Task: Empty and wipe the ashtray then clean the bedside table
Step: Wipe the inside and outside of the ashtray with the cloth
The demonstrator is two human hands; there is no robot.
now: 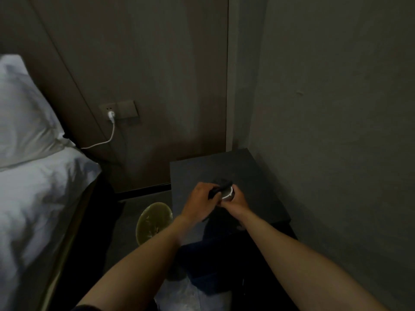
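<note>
Two bare hands meet above the near part of a dark bedside counter (258, 176). The right hand (235, 202) is wrapped around the side of a small round ashtray (228, 195), holding it just above the counter top, its pale rim showing. The left hand (199, 198) is clenched on a dark cloth (221, 187) and presses it into the ashtray's bowl, so the wiping step looks to be under way. The ashtray seems rigid and small, probably glass or ceramic with some weight, so it may be breakable and slick once wiped; the firm grip around its outer wall, with the fingers clear of the bowl, looks like the safest hold. The cloth is soft and bunches up under the fingers.

On the floor to the left, just beside the counter, stands a bin (155, 223) with a yellowish liner. Further left is a bed (40, 198) with white linen and a pillow (24, 108). On the far wall, a white charger cable (105, 140) hangs from a wall socket (110, 110).
</note>
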